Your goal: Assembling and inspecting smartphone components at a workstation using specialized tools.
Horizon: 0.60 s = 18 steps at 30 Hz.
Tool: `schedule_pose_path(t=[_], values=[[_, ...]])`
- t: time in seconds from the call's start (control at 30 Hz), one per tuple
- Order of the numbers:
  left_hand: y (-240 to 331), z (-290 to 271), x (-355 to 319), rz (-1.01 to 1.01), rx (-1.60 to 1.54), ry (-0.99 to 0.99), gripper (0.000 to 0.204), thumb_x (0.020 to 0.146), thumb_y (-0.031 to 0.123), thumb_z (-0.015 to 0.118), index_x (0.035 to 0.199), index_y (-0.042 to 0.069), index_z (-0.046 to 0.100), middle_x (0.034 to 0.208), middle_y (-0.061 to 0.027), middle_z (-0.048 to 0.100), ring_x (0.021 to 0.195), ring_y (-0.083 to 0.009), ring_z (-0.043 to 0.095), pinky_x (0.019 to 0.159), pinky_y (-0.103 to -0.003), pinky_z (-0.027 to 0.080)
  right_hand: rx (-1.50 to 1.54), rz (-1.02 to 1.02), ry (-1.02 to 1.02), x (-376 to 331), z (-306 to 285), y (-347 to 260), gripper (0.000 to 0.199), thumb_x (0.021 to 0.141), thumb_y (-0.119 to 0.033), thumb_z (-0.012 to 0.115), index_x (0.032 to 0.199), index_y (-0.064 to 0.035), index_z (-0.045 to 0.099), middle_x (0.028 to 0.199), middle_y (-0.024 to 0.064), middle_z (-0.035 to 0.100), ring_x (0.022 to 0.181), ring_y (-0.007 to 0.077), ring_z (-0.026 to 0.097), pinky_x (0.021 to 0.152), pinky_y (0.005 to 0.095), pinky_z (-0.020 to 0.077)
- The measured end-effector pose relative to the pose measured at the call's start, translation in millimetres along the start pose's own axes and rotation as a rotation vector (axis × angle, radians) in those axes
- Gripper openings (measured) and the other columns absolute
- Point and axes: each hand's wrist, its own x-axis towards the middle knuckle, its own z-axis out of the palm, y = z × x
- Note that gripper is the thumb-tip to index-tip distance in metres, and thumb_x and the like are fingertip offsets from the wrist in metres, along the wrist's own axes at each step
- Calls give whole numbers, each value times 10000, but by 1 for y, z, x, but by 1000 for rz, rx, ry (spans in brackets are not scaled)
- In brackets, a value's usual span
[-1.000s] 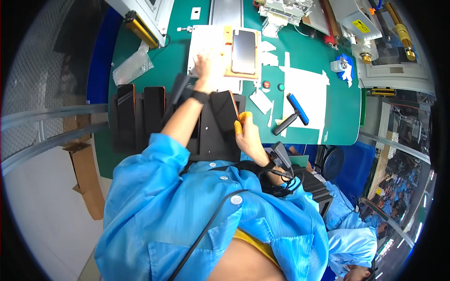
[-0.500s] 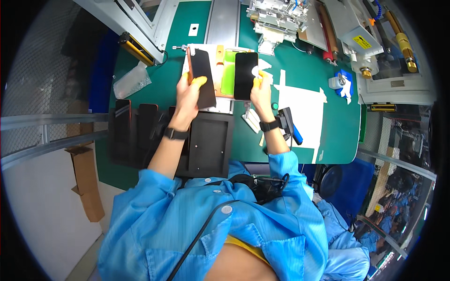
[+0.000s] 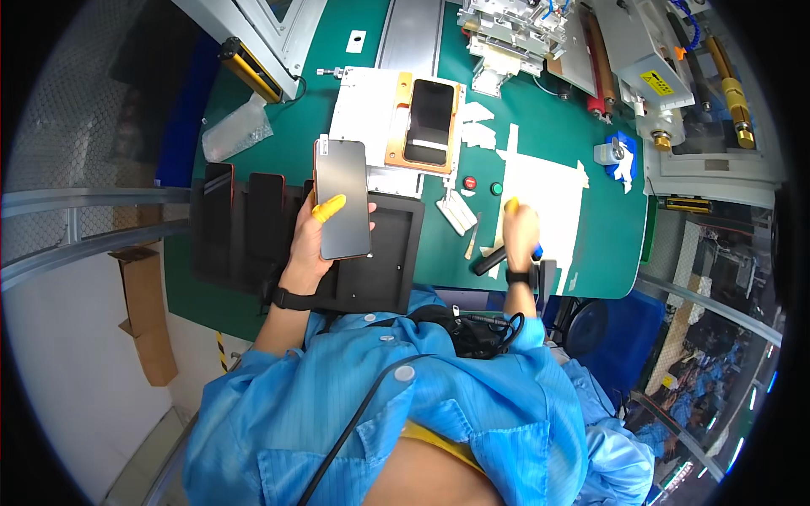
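Observation:
My left hand (image 3: 310,240), with a yellow finger cot on the thumb, holds a smartphone (image 3: 344,198) with a dark glossy face and reddish edge. The phone is tilted above the black tray (image 3: 384,270). Another smartphone (image 3: 430,122) lies face up in the copper-coloured frame of a fixture (image 3: 396,152) on a white plate. Well to the right, my right hand (image 3: 521,229) is over the white sheet (image 3: 548,202), its fingers curled. A black cylindrical handle (image 3: 489,262) sticks out beside it; whether the hand grips it is hidden.
More dark phones (image 3: 267,207) rest in the trays on the left. Bubble wrap (image 3: 236,131) lies behind them. Red (image 3: 469,182) and green (image 3: 496,188) buttons sit before the fixture, near a white pad (image 3: 456,212). A metal mechanism (image 3: 510,38) stands at the back.
The phone my right hand held now lies in the fixture, covering its green recess. My right hand has drawn back to the right. My left hand has brought its phone nearer, over the tray.

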Motion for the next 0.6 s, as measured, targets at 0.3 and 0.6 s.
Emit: schedule_pose_path(t=[0.3, 0.6], values=[[-2, 0, -2, -70, -21, -7, 394, 809, 125, 540, 1165, 42, 394, 1010, -141, 522, 870, -308, 586, 664, -412, 532, 630, 638, -309, -3, 74, 104, 440, 822, -333, 523, 878, 103, 552, 673, 172, 587, 587, 269, 615, 481, 339, 485], [-8, -5, -18, -21, 19, 10, 376, 825, 143, 524, 1165, 39, 402, 1022, -136, 515, 902, -323, 573, 668, -413, 529, 1197, -31, -389, 98, -39, -121, 315, 839, -257, 495, 701, 26, 494, 482, 53, 479, 361, 127, 455, 351, 276, 385]])
